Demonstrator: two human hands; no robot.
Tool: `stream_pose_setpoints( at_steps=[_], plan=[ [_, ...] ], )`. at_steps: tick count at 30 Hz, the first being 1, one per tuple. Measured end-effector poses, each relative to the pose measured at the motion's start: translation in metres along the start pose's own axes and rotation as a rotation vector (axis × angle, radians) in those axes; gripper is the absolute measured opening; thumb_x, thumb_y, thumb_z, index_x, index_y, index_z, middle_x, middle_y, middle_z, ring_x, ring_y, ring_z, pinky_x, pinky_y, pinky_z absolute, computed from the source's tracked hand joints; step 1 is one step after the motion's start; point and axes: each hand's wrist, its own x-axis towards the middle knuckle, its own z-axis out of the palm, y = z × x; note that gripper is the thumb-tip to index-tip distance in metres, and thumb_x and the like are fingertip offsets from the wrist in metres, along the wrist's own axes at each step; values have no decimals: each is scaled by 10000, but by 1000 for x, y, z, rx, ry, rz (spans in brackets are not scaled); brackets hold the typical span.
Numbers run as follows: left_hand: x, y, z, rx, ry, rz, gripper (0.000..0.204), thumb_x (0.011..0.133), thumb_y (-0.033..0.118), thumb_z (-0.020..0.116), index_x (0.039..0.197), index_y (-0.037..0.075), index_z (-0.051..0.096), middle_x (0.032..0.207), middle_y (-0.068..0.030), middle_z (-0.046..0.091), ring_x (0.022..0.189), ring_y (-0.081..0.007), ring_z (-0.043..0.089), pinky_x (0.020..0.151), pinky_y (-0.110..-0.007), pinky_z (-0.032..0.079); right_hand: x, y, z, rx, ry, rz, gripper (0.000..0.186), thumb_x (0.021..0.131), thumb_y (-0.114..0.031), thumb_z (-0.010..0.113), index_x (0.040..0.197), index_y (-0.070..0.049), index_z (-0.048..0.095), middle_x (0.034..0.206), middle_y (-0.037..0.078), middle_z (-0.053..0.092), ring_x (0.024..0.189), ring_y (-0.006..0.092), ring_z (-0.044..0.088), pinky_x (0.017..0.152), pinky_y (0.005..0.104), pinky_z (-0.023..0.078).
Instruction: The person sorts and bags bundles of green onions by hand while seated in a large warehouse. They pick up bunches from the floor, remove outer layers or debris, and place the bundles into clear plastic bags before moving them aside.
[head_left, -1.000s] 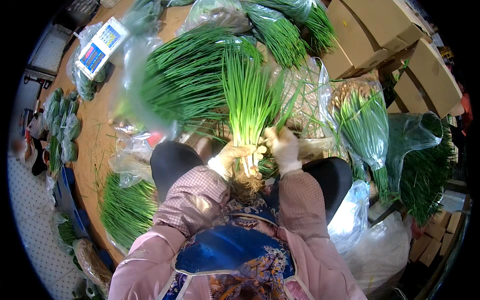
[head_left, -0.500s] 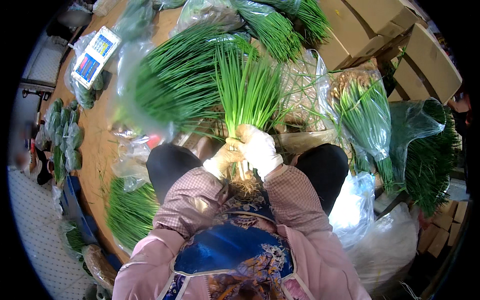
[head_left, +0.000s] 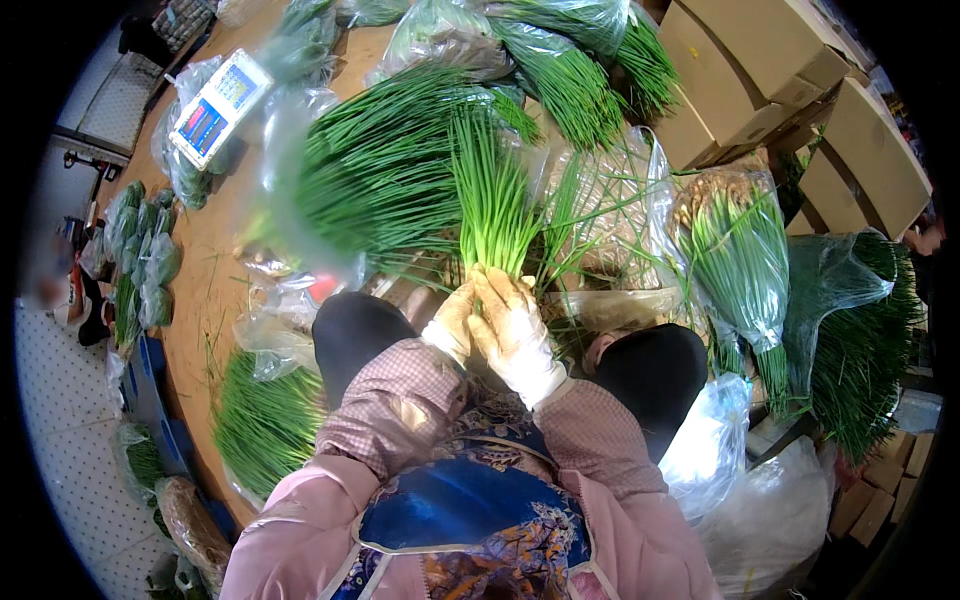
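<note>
In front of my lap I hold a bunch of spring onions (head_left: 495, 215), its green tops pointing away from me. My left hand (head_left: 450, 322), in a pale work glove, grips the bunch low on its left side. Gloved the same way, my right hand (head_left: 512, 328) lies over the stems from the right, its fingers stretched upward along them and pressed against them. The root ends are hidden behind my hands. A large pile of spring onions (head_left: 385, 175) lies just beyond, at the left, partly under clear plastic.
A digital scale (head_left: 220, 108) stands at the far left. Bagged spring onions (head_left: 740, 250) are at the right, with cardboard boxes (head_left: 755, 60) behind. Another green pile (head_left: 265, 425) lies by my left knee. Clear plastic bags (head_left: 710, 435) sit at my right, and bagged greens (head_left: 150, 265) line the left edge.
My right hand has opened from a curled grip into straighter fingers along the stems. The roots, visible below my hands before, are now hidden. The whole view has shifted slightly.
</note>
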Motion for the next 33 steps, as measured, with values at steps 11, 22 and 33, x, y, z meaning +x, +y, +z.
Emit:
stream_pose_setpoints(
  at_steps=[11, 22, 33],
  plan=[
    [-20, 31, 27, 295, -17, -264, 471, 835, 147, 599, 1268, 66, 431, 1169, -126, 531, 1077, -221, 517, 887, -335, 468, -1, -16, -10, 210, -67, 103, 775, 887, -473, 409, 1375, 47, 105, 1242, 297, 392, 1076, 394, 475, 910, 474, 410],
    [6, 61, 44, 737, -691, -667, 325, 802, 78, 632, 1078, -67, 540, 928, -169, 642, 775, -237, 639, 615, -366, 562, 80, -5, -95, -469, -477, -297, 692, 625, -68, 608, 1288, -148, 429, 1300, 175, 395, 1201, 396, 348, 977, 552, 299],
    [20, 155, 96, 1615, -600, 416, 474, 827, 448, 562, 990, 4, 577, 975, -171, 601, 896, -257, 581, 767, -384, 481, 162, 15, -65, -349, -478, -718, 280, 754, -190, 633, 992, -84, 530, 690, 33, 555, 727, 177, 575, 906, 469, 418]
  ],
)
